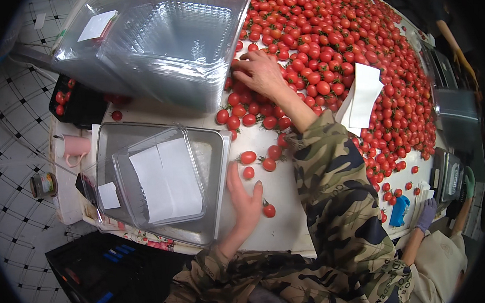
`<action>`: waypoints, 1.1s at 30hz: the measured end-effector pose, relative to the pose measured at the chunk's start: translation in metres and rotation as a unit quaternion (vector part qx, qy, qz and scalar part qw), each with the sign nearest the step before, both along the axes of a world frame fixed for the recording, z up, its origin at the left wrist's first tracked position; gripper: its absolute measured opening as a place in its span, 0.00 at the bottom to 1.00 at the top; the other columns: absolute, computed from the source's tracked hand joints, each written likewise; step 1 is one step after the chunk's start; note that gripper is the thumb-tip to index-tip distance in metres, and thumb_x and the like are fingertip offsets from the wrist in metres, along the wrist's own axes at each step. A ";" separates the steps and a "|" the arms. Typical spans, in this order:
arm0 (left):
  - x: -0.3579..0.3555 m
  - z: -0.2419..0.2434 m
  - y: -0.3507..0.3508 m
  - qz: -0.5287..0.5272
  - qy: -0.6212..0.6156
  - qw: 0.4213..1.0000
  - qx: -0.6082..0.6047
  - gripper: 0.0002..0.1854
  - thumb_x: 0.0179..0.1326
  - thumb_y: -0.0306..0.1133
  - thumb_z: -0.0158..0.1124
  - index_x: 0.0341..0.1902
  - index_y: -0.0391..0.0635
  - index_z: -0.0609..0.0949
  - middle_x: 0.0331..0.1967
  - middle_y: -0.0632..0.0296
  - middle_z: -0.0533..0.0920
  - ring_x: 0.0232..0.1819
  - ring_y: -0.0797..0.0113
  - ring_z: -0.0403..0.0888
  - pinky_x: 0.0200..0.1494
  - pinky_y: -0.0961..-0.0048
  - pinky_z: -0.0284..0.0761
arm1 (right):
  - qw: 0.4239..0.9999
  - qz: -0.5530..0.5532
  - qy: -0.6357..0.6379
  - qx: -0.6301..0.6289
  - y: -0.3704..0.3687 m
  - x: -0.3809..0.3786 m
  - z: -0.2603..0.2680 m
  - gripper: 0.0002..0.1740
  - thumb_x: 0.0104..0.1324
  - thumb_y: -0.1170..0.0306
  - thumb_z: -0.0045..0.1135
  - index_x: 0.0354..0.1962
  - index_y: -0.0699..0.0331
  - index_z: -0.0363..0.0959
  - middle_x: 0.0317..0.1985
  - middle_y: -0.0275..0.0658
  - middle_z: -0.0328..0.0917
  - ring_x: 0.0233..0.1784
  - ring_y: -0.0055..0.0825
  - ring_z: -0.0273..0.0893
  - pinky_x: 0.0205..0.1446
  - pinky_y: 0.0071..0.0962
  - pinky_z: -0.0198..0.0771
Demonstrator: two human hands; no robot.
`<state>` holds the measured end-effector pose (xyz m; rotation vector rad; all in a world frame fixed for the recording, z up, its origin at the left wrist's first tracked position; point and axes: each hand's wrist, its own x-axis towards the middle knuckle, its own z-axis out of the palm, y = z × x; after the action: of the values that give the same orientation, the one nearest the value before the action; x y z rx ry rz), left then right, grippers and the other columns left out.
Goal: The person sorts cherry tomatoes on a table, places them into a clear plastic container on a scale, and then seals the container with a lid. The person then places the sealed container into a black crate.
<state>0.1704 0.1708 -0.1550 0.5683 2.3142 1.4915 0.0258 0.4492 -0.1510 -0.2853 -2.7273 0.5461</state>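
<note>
My right hand [261, 72] reaches over the near left edge of a large heap of red cherry tomatoes [327, 42], beside a tall stack of clear plastic containers [169, 39]; its fingers are bent, and whether they hold a tomato cannot be told. My left hand [245, 197] rests on the white tabletop against the right rim of a metal tray [223, 182], thumb and fingers apart, with nothing in it. Several loose tomatoes [269, 164] lie just above it, and one tomato [269, 210] lies to its right. Inside the tray sits a clear plastic container [121, 171] with white paper [167, 181] in it.
White paper slips [362, 96] lie on the heap. A pink mug [74, 146], a jar [43, 185] and a black crate [77, 103] with tomatoes are at left. At right, a co-worker's gloved hand [426, 214] is near a blue object [399, 211] and a scale [437, 168].
</note>
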 end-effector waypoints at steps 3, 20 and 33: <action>-0.005 0.000 0.004 0.007 -0.011 1.000 -0.002 0.40 0.61 0.25 0.61 0.75 0.34 0.55 0.73 0.40 0.59 0.75 0.42 0.55 0.74 0.54 0.53 | 0.998 -0.004 0.032 0.052 -0.019 -0.015 -0.021 0.20 0.60 0.49 0.61 0.45 0.48 0.83 0.57 0.38 0.73 0.59 0.41 0.68 0.59 0.48 0.62; -0.001 -0.014 -0.001 0.024 -0.014 1.000 0.013 0.33 0.66 0.31 0.51 0.74 0.35 0.61 0.73 0.43 0.62 0.74 0.46 0.59 0.73 0.57 0.57 | 0.990 0.113 -0.007 -0.080 -0.043 0.183 0.027 0.18 0.58 0.64 0.64 0.48 0.54 0.81 0.55 0.40 0.75 0.57 0.39 0.73 0.56 0.39 0.68; 0.006 -0.029 -0.011 -0.007 0.040 0.997 0.067 0.24 0.67 0.24 0.49 0.67 0.33 0.71 0.66 0.43 0.72 0.67 0.47 0.70 0.68 0.59 0.67 | 0.976 -0.132 -0.041 0.170 0.059 0.103 0.005 0.22 0.63 0.50 0.56 0.54 0.36 0.77 0.54 0.31 0.74 0.55 0.36 0.71 0.61 0.50 0.62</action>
<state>0.1766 0.1597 -0.1842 0.6906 2.2769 1.6551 0.1286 0.5083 -0.1457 -0.5786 -2.7378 -0.0058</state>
